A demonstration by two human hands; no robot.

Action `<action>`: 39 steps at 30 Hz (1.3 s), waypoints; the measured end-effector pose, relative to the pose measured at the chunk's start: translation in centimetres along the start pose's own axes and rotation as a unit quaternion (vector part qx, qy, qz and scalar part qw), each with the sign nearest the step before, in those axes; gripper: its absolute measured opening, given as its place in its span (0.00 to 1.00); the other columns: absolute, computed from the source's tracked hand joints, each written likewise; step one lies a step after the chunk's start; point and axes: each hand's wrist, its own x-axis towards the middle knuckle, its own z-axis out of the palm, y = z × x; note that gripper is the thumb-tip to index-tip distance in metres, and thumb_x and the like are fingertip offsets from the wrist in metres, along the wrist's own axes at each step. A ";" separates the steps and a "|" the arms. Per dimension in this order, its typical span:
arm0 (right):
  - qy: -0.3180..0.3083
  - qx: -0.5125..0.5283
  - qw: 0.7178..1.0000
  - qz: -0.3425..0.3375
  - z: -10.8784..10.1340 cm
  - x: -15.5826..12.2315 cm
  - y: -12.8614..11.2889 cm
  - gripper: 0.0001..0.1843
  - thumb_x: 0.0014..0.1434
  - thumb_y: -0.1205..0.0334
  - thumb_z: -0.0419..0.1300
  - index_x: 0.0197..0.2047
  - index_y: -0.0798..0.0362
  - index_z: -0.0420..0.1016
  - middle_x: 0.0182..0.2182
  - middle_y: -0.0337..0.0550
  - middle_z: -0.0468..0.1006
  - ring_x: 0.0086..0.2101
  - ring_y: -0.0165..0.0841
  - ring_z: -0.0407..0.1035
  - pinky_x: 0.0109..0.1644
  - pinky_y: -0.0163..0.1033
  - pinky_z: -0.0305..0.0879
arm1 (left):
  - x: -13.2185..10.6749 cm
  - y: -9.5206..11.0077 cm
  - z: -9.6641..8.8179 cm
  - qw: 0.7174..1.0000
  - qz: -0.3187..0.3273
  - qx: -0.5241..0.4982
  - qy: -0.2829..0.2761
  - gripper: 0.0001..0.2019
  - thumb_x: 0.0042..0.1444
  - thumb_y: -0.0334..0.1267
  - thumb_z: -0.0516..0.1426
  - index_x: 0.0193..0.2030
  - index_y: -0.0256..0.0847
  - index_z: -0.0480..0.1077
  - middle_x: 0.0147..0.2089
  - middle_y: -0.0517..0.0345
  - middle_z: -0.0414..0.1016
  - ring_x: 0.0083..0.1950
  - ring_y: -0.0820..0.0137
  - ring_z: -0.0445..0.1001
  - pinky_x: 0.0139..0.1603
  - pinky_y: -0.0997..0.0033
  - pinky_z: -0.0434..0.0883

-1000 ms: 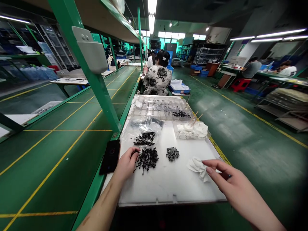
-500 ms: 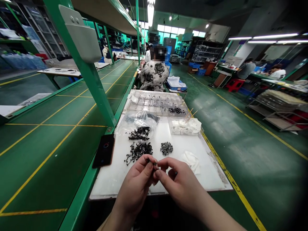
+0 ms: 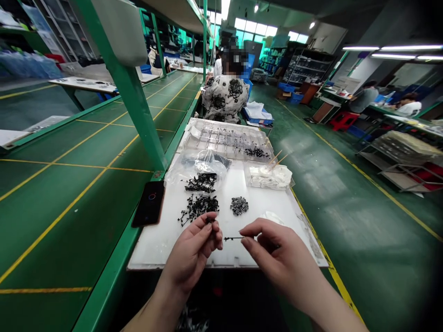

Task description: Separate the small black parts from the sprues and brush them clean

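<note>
A person's right hand (image 3: 280, 258) held a thin black plastic part (image 3: 233, 238) at a white board (image 3: 152, 246) on a green workbench (image 3: 104, 143). Thumb and forefinger were pressed together on the part's right end, and the rest of it stuck out level to the left, over the board. Its far tip stopped just beside the curled fingers (image 3: 216, 237) of the left hand (image 3: 192, 253), without touching them. A small dark piece (image 3: 209, 220) showed at those fingertips; whether the left hand gripped it could not be told.

Just beyond the hands lay a heap of black parts (image 3: 199, 208), with a second heap (image 3: 201, 182) at the edge of a clear plastic bag (image 3: 207, 162). A small pile of grey rings (image 3: 239, 205) sat to the right of them, near a white cloth (image 3: 272, 217). A phone (image 3: 149, 204) lay at the board's left edge. At the far end stood a clear tray (image 3: 221, 140) and a box of white wipes (image 3: 268, 177). Beyond the tray, a co-worker in a floral top (image 3: 224, 99) sat with their back to the camera.
</note>
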 end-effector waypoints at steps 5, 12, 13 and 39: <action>-0.010 -0.002 1.000 -0.025 -0.4 -0.2 -0.1 0.05 0.70 0.60 0.62 0.45 0.47 0.81 0.34 0.37 0.80 0.30 0.28 0.70 0.34 0.35 0.65 | -1.1 -0.1 0.3 0.997 -0.039 0.003 -0.068 0.19 0.56 0.47 0.73 0.39 0.40 0.71 0.35 0.63 0.69 0.30 0.78 0.67 0.28 0.78 0.68; -0.053 -0.032 0.990 -0.126 -0.6 -0.5 -0.2 0.08 0.72 0.66 0.60 0.49 0.47 0.80 0.40 0.40 0.80 0.38 0.28 0.75 0.41 0.33 0.68 | -1.8 0.4 0.0 0.991 -0.009 0.119 -0.068 0.14 0.67 0.51 0.64 0.43 0.42 0.74 0.23 0.70 0.57 0.22 0.79 0.51 0.21 0.80 0.52; -0.063 -0.037 0.989 -0.132 -0.6 -0.5 -0.2 0.09 0.72 0.67 0.59 0.49 0.47 0.80 0.40 0.40 0.80 0.38 0.28 0.75 0.40 0.33 0.68 | -1.9 0.5 0.0 0.988 0.005 0.139 -0.061 0.13 0.68 0.50 0.64 0.45 0.42 0.76 0.24 0.69 0.59 0.23 0.78 0.54 0.22 0.79 0.54; 0.307 0.419 0.855 -0.005 -1.7 0.5 2.2 0.30 0.76 0.36 0.44 0.36 0.47 0.73 0.22 0.36 0.70 0.15 0.27 0.54 0.22 0.37 0.55 | -4.2 0.3 0.6 0.952 -0.037 0.296 -0.071 0.18 0.69 0.54 0.61 0.37 0.42 0.67 0.28 0.59 0.80 0.19 0.80 0.58 0.20 0.78 0.51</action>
